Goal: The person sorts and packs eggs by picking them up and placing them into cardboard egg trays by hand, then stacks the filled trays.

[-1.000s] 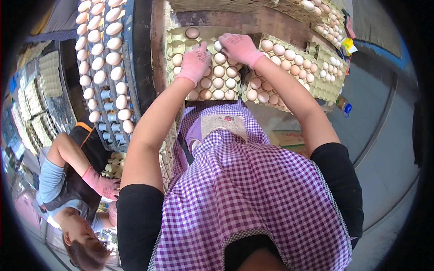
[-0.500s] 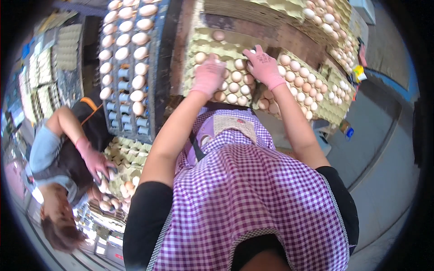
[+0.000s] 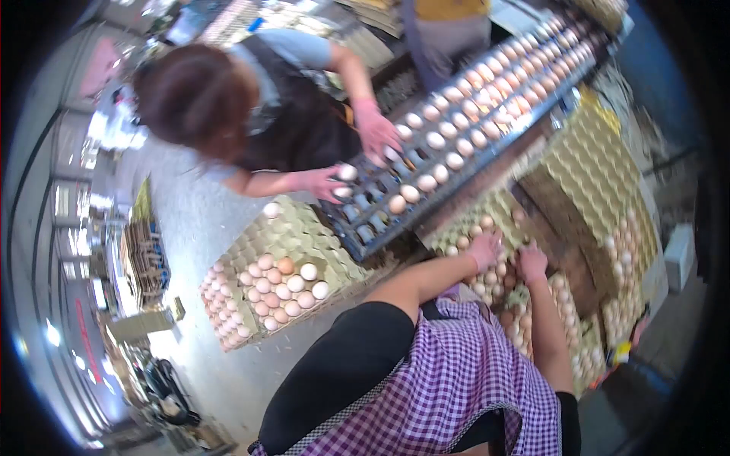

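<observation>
My left hand [image 3: 484, 252], in a pink glove, reaches over a pulp egg tray [image 3: 498, 207] partly filled with eggs [image 3: 487, 222]. Its fingers point away from me and blur into the eggs below, so their grip does not show. Close by on the right, my right hand [image 3: 532, 263], also gloved in pink, is curled with its fingertips low at the same tray. Whatever lies inside those fingers is hidden. Brown and pale eggs [image 3: 498, 280] sit in the tray's near part, between and below my hands.
A long roller conveyor [image 3: 456, 176] with rows of eggs runs beyond the tray. Across it, a co-worker's pink-gloved hands [image 3: 376, 135] handle eggs. An egg-tray stack [image 3: 334, 254] stands at left, tall stacked trays [image 3: 589, 163] at right, and another person [image 3: 449, 38] stands at the far side.
My view has swung left, bringing the co-worker and the conveyor to the middle. The co-worker's hands have gone from the tray stack to the conveyor's end. My hands remain over the egg tray.
</observation>
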`<action>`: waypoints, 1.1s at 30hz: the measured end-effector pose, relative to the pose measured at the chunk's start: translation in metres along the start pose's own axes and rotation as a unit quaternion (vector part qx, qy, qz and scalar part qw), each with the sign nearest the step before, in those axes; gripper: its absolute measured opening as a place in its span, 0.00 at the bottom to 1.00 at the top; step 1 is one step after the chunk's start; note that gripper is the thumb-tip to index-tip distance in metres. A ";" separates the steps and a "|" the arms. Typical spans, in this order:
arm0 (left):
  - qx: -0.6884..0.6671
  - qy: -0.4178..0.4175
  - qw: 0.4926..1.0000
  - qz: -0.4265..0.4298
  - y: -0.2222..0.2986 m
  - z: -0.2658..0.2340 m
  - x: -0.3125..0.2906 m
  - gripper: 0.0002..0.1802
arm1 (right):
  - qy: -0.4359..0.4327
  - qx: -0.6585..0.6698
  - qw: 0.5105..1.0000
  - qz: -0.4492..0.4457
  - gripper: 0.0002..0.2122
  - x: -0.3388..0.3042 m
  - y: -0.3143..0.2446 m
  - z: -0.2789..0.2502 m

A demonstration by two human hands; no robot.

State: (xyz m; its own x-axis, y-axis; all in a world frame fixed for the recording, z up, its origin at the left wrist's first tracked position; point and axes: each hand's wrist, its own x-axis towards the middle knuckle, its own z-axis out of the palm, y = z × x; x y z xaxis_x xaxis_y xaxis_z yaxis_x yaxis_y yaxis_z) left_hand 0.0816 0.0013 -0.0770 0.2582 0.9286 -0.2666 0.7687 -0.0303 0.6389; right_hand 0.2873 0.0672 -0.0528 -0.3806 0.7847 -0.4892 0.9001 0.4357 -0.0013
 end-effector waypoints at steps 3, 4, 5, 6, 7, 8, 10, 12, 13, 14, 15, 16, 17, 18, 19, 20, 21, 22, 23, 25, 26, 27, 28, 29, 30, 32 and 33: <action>0.126 0.024 0.992 0.011 0.020 -0.068 -0.039 0.26 | 0.004 0.084 0.996 0.036 0.21 -0.019 -0.007 -0.034; -0.013 0.030 0.999 -0.042 0.028 -0.092 -0.067 0.28 | 0.019 0.125 0.992 0.027 0.23 -0.018 -0.006 -0.042; 0.002 0.092 0.995 -0.024 0.014 -0.093 -0.082 0.26 | 0.029 0.163 0.986 0.022 0.24 -0.018 -0.003 -0.043; 0.009 0.143 0.990 0.001 0.000 -0.091 -0.090 0.24 | 0.049 0.194 0.980 -0.006 0.25 -0.010 0.002 -0.027; 0.064 0.043 0.997 0.013 -0.014 -0.108 -0.102 0.16 | 0.064 0.224 0.972 -0.033 0.27 0.001 0.016 -0.016; 0.193 0.143 0.968 0.068 -0.018 -0.124 -0.132 0.10 | 0.013 0.269 0.961 -0.055 0.28 0.008 0.002 -0.034; 0.071 0.268 0.960 -0.046 -0.056 -0.110 -0.163 0.13 | -0.001 0.376 0.922 -0.089 0.28 0.006 -0.035 -0.070; -0.057 0.264 0.945 -0.187 -0.082 -0.109 -0.194 0.33 | -0.001 0.402 0.906 -0.132 0.27 0.007 -0.070 -0.087; -0.186 0.239 0.907 -0.291 -0.045 -0.154 -0.209 0.34 | 0.003 0.395 0.907 -0.144 0.27 0.006 -0.089 -0.097; -0.172 0.283 0.891 -0.310 -0.062 -0.143 -0.224 0.34 | -0.004 0.379 0.907 -0.180 0.27 0.006 -0.117 -0.114; -0.163 0.304 0.879 -0.331 -0.072 -0.140 -0.234 0.34 | -0.011 0.364 0.907 -0.213 0.27 0.006 -0.144 -0.127; -0.174 0.323 0.863 -0.348 -0.072 -0.145 -0.242 0.34 | -0.021 0.334 0.912 -0.239 0.26 0.006 -0.171 -0.142; -0.185 0.336 0.849 -0.364 -0.071 -0.149 -0.244 0.34 | -0.031 0.306 0.916 -0.259 0.25 0.007 -0.193 -0.151; -0.190 0.334 0.848 -0.366 -0.076 -0.148 -0.245 0.34 | -0.017 0.278 0.921 -0.275 0.25 0.010 -0.214 -0.153; -0.165 0.326 0.850 -0.380 -0.083 -0.148 -0.245 0.34 | -0.003 0.249 0.923 -0.293 0.24 0.014 -0.235 -0.154; -0.139 0.318 0.850 -0.395 -0.089 -0.149 -0.246 0.35 | -0.009 0.246 0.923 -0.297 0.24 0.017 -0.254 -0.152; -0.142 0.319 0.848 -0.400 -0.093 -0.149 -0.247 0.35 | 0.015 0.211 0.926 -0.313 0.25 0.018 -0.272 -0.150; -0.163 0.305 0.835 -0.428 -0.096 -0.151 -0.244 0.36 | 0.041 0.176 0.928 -0.326 0.25 0.022 -0.286 -0.148; -0.185 0.292 0.819 -0.458 -0.098 -0.153 -0.243 0.37 | 0.037 0.173 0.927 -0.330 0.25 0.022 -0.299 -0.150; -0.192 0.285 0.809 -0.476 -0.106 -0.154 -0.242 0.37 | 0.087 0.090 0.926 -0.356 0.25 0.022 -0.320 -0.155; -0.169 0.294 0.808 -0.481 -0.111 -0.153 -0.241 0.38 | 0.122 0.067 0.918 -0.372 0.23 0.024 -0.327 -0.150; -0.146 0.301 0.807 -0.486 -0.115 -0.151 -0.241 0.39 | 0.118 0.065 0.917 -0.375 0.23 0.028 -0.333 -0.147; -0.150 0.298 0.807 -0.487 -0.114 -0.155 -0.239 0.39 | 0.149 0.038 0.907 -0.391 0.22 0.032 -0.336 -0.145; -0.149 0.293 0.808 -0.489 -0.114 -0.159 -0.238 0.40 | 0.178 0.011 0.895 -0.408 0.21 0.037 -0.338 -0.143; -0.149 0.288 0.808 -0.492 -0.112 -0.162 -0.236 0.40 | 0.174 0.009 0.897 -0.407 0.21 0.042 -0.339 -0.141; -0.135 0.281 0.804 -0.506 -0.106 -0.166 -0.235 0.41 | 0.157 -0.044 0.900 -0.405 0.20 0.045 -0.345 -0.147; -0.119 0.276 0.801 -0.518 -0.102 -0.166 -0.235 0.41 | 0.152 -0.045 0.900 -0.405 0.20 0.046 -0.344 -0.148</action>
State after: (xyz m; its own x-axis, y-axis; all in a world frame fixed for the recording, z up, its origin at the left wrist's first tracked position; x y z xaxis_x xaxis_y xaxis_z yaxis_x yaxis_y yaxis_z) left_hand -0.1551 -0.1527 0.0406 -0.7950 0.4335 -0.4244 0.2526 0.8726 0.4180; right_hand -0.0711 0.0188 0.0540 -0.9576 0.2709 -0.0978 0.2844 0.9429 -0.1733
